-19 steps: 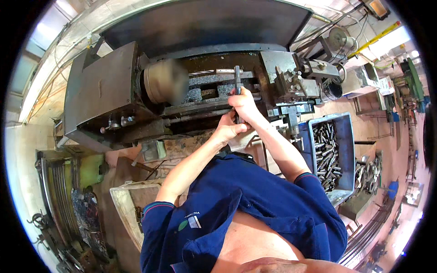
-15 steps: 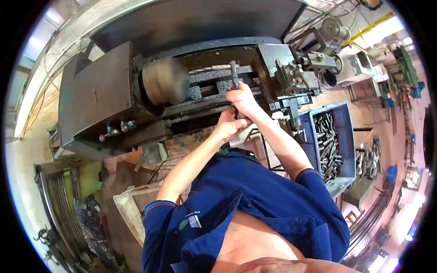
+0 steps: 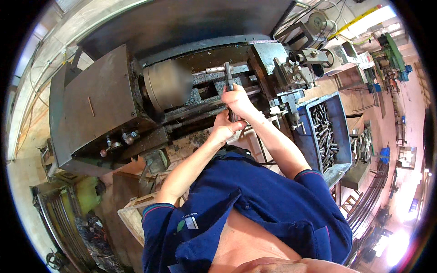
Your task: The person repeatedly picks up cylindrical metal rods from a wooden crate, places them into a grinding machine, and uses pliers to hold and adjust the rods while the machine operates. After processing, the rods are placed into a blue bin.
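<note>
Over the bed of a metal lathe (image 3: 145,113), my right hand (image 3: 237,98) is closed around a long dark metal bar-like tool (image 3: 228,76), its exact kind unclear. The tool's far end meets or lies over a thin metal rod (image 3: 214,70) reaching out from the chuck; whether they touch I cannot tell. Just nearer to me, my left hand (image 3: 224,126) is closed around the tool's lower end, its fingers partly hidden. To the left of both hands, the large round chuck (image 3: 161,86) has a blurred front face. Metal chips (image 3: 195,96) lie on the bed below the rod.
A blue bin (image 3: 348,150) full of metal pieces (image 3: 325,136) stands at my right. The tool post (image 3: 293,75) and tailstock (image 3: 314,58) sit right of my hands. Control levers (image 3: 129,138) stick out from the headstock. Long bars (image 3: 59,209) lie at lower left.
The view has shifted slightly, so the lathe and bin appear tilted differently. Both hands keep their hold on the tool, which stands a little more upright in the picture.
</note>
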The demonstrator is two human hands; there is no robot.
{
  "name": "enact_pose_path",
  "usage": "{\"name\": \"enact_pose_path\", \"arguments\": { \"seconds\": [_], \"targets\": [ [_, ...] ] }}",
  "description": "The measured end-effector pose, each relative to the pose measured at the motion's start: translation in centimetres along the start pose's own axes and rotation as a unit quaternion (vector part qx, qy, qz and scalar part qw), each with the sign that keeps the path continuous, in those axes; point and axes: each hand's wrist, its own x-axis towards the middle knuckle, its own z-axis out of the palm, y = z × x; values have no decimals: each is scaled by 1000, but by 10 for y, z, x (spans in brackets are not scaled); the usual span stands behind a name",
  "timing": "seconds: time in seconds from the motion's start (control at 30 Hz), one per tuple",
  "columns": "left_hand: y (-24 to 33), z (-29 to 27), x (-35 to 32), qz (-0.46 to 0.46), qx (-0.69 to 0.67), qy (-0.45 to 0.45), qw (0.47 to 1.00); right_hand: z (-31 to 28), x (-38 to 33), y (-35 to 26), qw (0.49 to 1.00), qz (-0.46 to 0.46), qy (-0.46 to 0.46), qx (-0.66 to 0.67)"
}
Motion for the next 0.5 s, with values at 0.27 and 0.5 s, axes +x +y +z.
{"name": "enact_pose_path", "arguments": {
  "seconds": [0.27,0.5],
  "targets": [
    [21,1,-10,-7,1,4,1000,14,-5,-26,995,19,-47,-88],
    [11,-2,-9,-13,17,20,1000,11,-3,-16,979,-115,-29,-165]
  ]
}}
